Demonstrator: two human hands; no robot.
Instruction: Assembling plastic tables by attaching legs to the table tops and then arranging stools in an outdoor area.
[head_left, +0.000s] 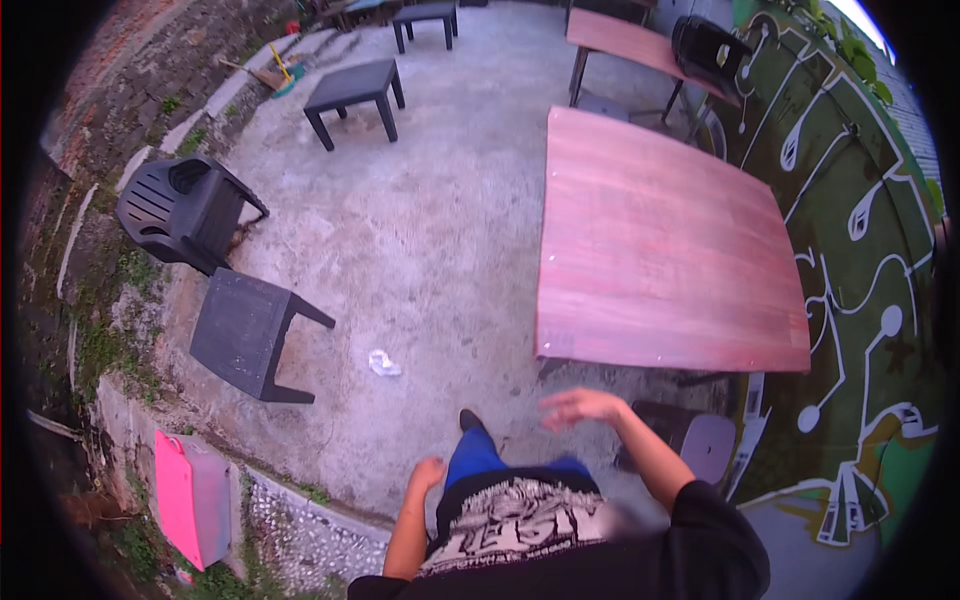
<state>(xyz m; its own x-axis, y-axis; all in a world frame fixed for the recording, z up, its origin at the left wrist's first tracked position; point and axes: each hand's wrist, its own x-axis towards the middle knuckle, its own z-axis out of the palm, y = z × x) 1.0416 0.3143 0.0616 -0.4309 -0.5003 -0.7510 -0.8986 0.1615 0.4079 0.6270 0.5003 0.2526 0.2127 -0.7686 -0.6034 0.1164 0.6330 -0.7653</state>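
My right hand (580,408) is held out in the air just off the near edge of a reddish wooden table (670,250). Its fingers are loosely apart, slightly blurred, and nothing is in them. My left hand (430,472) hangs low beside my left thigh; its fingers are too small and turned away to make out. On the concrete floor ahead of that hand lies a crumpled white scrap (383,362), perhaps paper or plastic. One dark shoe (472,420) shows below my blue trousers.
To the left stand a dark plastic side table (245,330) and an armchair (190,210). Another low table (355,92) is farther ahead. A pink-lidded box (190,500) sits lower left. A stool (705,450) is by the painted wall (850,300). A broom (285,75) lies near the stone edge.
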